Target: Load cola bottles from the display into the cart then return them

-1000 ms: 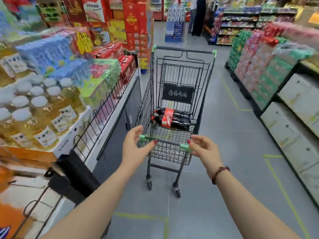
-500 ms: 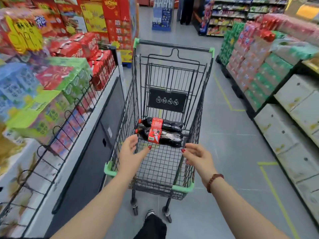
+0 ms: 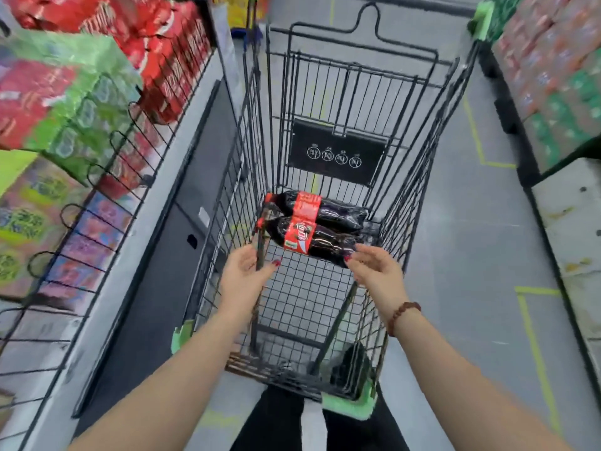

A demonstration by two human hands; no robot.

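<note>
Centrally, a black wire cart fills the middle of the frame, with green bumpers at its near corners. The display of red and green drink packs runs up the left edge. Two cola bottles lie side by side on the cart's floor, mid-frame. Just below them the left hand and right hand reach in, fingers apart and gripping nothing. Whether the right fingertips touch the nearer bottle is unclear.

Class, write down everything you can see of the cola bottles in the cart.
The cola bottles are two dark plastic bottles with red labels, apparently wrapped together. They lie side by side on the cart floor, caps pointing left. The left hand and right hand hover open near them; contact is unclear.
</note>
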